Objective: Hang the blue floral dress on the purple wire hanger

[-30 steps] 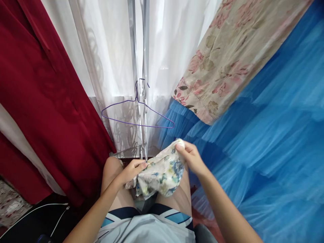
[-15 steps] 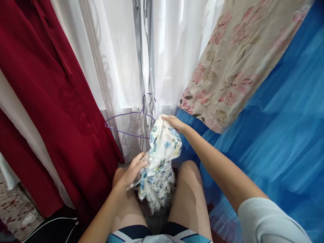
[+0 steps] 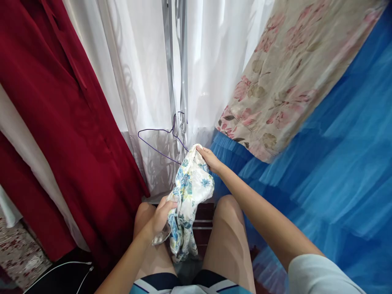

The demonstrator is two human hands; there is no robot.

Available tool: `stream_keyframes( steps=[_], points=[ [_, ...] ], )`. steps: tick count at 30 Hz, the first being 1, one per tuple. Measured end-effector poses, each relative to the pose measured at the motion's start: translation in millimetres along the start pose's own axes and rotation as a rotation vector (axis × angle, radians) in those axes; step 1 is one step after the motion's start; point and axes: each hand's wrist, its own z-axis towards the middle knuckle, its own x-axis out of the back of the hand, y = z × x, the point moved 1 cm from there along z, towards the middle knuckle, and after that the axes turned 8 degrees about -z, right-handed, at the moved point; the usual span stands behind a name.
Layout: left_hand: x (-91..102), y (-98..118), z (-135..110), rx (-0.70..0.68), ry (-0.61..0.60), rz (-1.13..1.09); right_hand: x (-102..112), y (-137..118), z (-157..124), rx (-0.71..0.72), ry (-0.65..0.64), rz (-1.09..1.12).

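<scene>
A white garment with blue and yellow-green flowers [image 3: 191, 188] hangs between my hands, bunched, its lower end dropping between my knees. My right hand [image 3: 210, 158] pinches its top edge between thumb and fingers. Lower and to the left, my left hand [image 3: 163, 214] grips the side of the cloth. Just behind the garment, a thin purple wire hanger [image 3: 154, 130] hangs from the metal chain-like strip [image 3: 183, 73]; the cloth covers its right end. Whether the garment touches the hanger I cannot tell.
A dark red cloth [image 3: 82, 134] hangs on the left, white curtains [image 3: 143, 61] behind. At right hang a beige floral cloth [image 3: 275, 81] and blue tulle [image 3: 346, 163]. A white cable [image 3: 58, 263] lies on something black at lower left.
The garment has stretched out more and swung slightly left, with its lower end gathered. My left hand has moved down a little. The hanger has turned.
</scene>
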Motion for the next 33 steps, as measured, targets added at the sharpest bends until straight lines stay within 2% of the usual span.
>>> stream_keyframes(
  steps=[3,6,9,11,15,18,22,24,27,29,31,33],
  points=[
    [9.1,5.5,8.1,-0.094,0.028,0.117,3.5,-2.0,-4.2,-0.044,-0.017,0.012],
    [25.1,16.6,21.0,-0.309,-0.009,0.462,4.6,-12.9,-12.4,-0.077,-0.09,0.065],
    [50.3,28.5,40.8,-0.474,-0.058,0.817,6.6,-31.9,-23.7,-0.098,-0.194,0.114],
    [72.3,38.4,57.1,-0.484,-0.028,0.878,10.0,-45.9,-31.4,-0.112,-0.214,0.111],
    [113.2,71.4,88.2,-0.39,-0.045,0.753,17.3,-67.6,-42.3,-0.161,-0.21,0.069],
    [131.1,98.4,98.3,-0.293,-0.128,0.718,19.9,-77.1,-45.9,-0.195,-0.212,0.028],
    [144.2,109.1,86.3,-0.017,-0.325,0.436,21.8,-88.0,-49.0,-0.218,-0.201,0.023],
    [151.2,105.4,75.8,0.056,-0.336,0.247,23.4,-92.7,-50.2,-0.255,-0.223,0.003],
    [163.2,101.9,63.9,-0.047,-0.247,0.036,26.2,-96.8,-50.4,-0.295,-0.263,0.007],
    [167.3,102.7,59.6,-0.129,-0.232,-0.023,27.2,-97.4,-49.8,-0.292,-0.266,0.029],
    [162.1,102.5,57.9,-0.15,-0.248,0.073,26.4,-96.4,-49.6,-0.291,-0.27,0.04],
    [143.2,96.4,58.0,-0.134,-0.267,0.266,23.8,-94.5,-50.3,-0.297,-0.28,0.041]
  ],
)
